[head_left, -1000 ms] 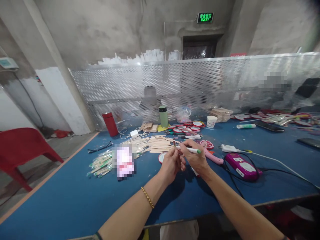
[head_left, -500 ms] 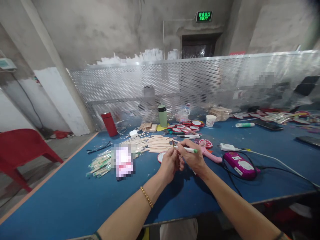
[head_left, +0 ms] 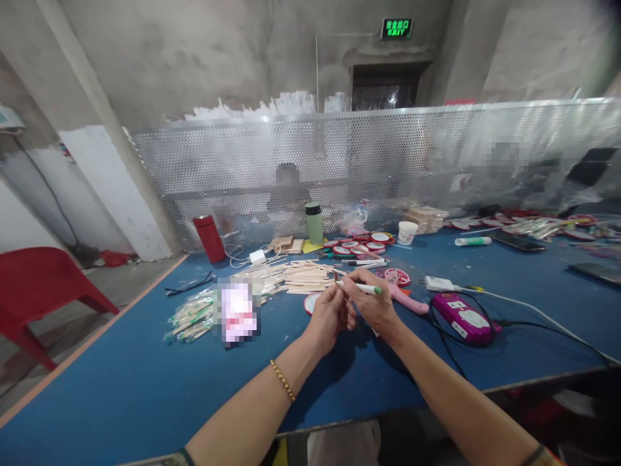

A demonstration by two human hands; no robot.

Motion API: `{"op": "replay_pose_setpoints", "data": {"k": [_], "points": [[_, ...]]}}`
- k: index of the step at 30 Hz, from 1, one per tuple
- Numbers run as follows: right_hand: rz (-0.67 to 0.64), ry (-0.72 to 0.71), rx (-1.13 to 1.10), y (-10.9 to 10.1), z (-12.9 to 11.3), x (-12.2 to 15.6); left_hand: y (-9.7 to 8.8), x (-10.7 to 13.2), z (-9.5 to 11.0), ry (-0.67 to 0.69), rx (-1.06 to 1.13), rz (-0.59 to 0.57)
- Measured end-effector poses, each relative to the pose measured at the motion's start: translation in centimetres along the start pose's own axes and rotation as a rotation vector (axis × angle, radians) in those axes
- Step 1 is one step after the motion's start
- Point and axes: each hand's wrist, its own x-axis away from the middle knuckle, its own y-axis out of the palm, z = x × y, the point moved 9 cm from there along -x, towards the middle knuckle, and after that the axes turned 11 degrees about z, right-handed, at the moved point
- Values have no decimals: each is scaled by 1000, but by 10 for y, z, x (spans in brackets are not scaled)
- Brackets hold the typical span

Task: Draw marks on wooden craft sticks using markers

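My right hand is closed round a white marker pen with a green end, held nearly level above the table. Close against it, my left hand pinches a thin stick, its brownish end poking up between the fingers at the marker's left tip. Just behind both hands lies a spread of pale flat wooden sticks. Partly hidden by my left hand is a round white disc with a red rim. A pink-handled tool rests to the right of my right hand.
Bagged green-tipped sticks lie left, beside a pixelated package. Red and green bottles stand behind, near red-rimmed discs and a paper cup. Right are a purple device and cables. A perforated metal screen borders the back.
The whole view has shifted slightly, with table items a little further left and up. Both hands keep nearly the same pose, marker and stick still held together.
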Motion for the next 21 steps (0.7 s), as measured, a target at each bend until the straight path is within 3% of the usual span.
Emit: {"op": "replay_pose_setpoints", "data": {"k": [5, 11, 21], "points": [[39, -76, 45, -4, -8, -2, 0, 0, 0, -8, 6, -8], [-6, 55, -30, 1, 4, 1, 1, 1, 3, 5, 7, -3], [40, -4, -8, 0, 3, 0, 0, 2, 1, -7, -3, 0]]}}
